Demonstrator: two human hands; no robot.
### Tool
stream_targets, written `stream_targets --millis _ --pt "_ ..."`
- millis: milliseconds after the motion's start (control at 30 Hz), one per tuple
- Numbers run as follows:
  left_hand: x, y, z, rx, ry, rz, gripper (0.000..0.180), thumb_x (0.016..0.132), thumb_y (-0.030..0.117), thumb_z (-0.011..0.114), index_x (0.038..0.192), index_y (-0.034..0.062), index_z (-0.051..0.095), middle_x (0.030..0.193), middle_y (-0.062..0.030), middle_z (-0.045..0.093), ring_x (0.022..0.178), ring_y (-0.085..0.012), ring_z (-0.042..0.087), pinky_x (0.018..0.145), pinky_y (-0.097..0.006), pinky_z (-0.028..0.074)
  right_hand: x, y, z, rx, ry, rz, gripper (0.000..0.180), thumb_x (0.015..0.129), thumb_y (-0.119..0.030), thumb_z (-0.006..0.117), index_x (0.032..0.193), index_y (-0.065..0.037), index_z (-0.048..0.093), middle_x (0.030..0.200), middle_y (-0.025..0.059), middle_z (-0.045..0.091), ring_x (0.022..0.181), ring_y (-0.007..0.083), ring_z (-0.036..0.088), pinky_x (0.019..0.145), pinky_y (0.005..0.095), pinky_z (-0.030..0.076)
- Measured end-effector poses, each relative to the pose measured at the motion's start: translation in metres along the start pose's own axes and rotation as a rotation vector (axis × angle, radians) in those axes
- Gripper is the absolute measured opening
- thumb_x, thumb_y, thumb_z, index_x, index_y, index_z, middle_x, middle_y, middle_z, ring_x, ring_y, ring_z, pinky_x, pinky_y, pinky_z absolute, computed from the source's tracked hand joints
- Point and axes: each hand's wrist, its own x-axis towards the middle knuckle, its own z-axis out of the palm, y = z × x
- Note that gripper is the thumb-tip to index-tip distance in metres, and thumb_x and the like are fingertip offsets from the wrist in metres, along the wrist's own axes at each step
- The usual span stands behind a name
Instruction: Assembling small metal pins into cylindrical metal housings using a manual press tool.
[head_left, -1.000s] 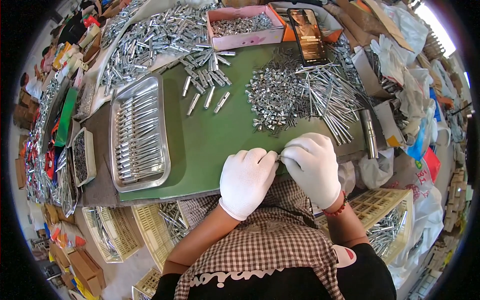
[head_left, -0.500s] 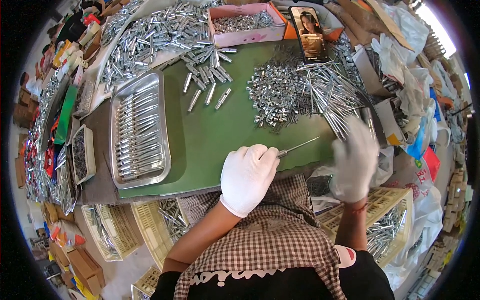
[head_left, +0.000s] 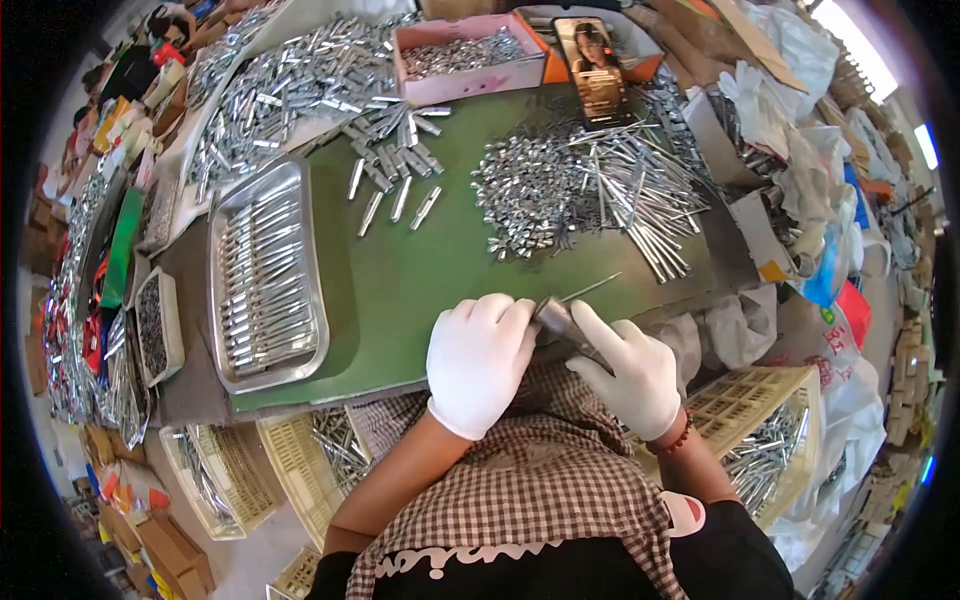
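My left hand (head_left: pixel 480 365), in a white knit glove, is closed at the front edge of the green work surface. It holds a thin metal rod (head_left: pixel 594 287), whose far end points up to the right; the gripped end is hidden. My right hand (head_left: pixel 632 372), also gloved, is closed around a dark, thick metal cylinder (head_left: pixel 556 318). The cylinder's blunt end is beside my left fingertips, in front of part of the rod; whether it touches is not clear. Beyond my hands lie a heap of small silver fittings (head_left: pixel 530 190) and a pile of long thin rods (head_left: pixel 645 220).
On the left stands a steel tray (head_left: pixel 322 320) with a row of assembled metal pieces. Silver tubes (head_left: pixel 300 90) are heaped behind it, near a pink box (head_left: pixel 470 85) of small parts. A phone (head_left: pixel 592 75) leans at the back. Cream plastic crates (head_left: pixel 290 470) stand below the edge.
My right hand has come left from the right side of the table, bringing the dark metal cylinder to my left hand. My left hand still holds the rod. The view has shifted slightly.
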Motion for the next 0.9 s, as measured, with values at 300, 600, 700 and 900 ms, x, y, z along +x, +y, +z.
stream_targets --millis 300,600,700,900 --pt "-0.002 -0.003 0.001 0.08 0.049 0.043 0.013 0.088 0.018 0.074 0.1 0.0146 0.071 0.089 -0.0039 0.062 0.076 -0.0277 0.061 0.068 -0.043 0.047 0.008 0.104 -0.003 -0.054 0.721 0.386 0.048 0.093 -0.018 0.075 0.139 -0.009 0.065 0.103 0.0163 0.072 0.089 0.0322 0.07 0.08 0.0397 0.055" --pt "-0.003 -0.002 -0.001 0.056 0.032 0.009 0.02 0.085 0.014 0.077 0.105 0.0116 0.074 0.091 -0.0065 0.065 0.082 -0.0305 0.064 0.074 -0.044 0.048 0.059 0.135 -0.029 -0.45 0.638 0.061 0.019 0.087 -0.013 0.071 0.106 -0.015 0.074 0.105 0.0036 0.068 0.105 0.028 0.063 0.093 0.0434 0.048" --pt "-0.001 0.001 -0.003 0.032 -0.009 -0.008 0.024 0.085 0.013 0.077 0.109 0.0112 0.076 0.091 -0.0056 0.065 0.082 -0.0298 0.064 0.074 -0.044 0.048 0.077 0.144 -0.038 -0.383 0.513 0.034 0.015 0.086 -0.012 0.071 0.101 -0.014 0.074 0.102 0.0051 0.069 0.105 0.0285 0.063 0.093 0.0437 0.048" --pt "0.0 0.005 -0.003 0.041 -0.013 -0.035 0.025 0.083 0.015 0.078 0.108 0.0117 0.076 0.091 -0.0052 0.063 0.082 -0.0291 0.062 0.076 -0.043 0.048 0.089 0.144 -0.036 -0.264 0.599 0.038 0.013 0.087 -0.012 0.071 0.1 -0.009 0.072 0.103 0.009 0.071 0.103 0.0321 0.066 0.091 0.0446 0.05"
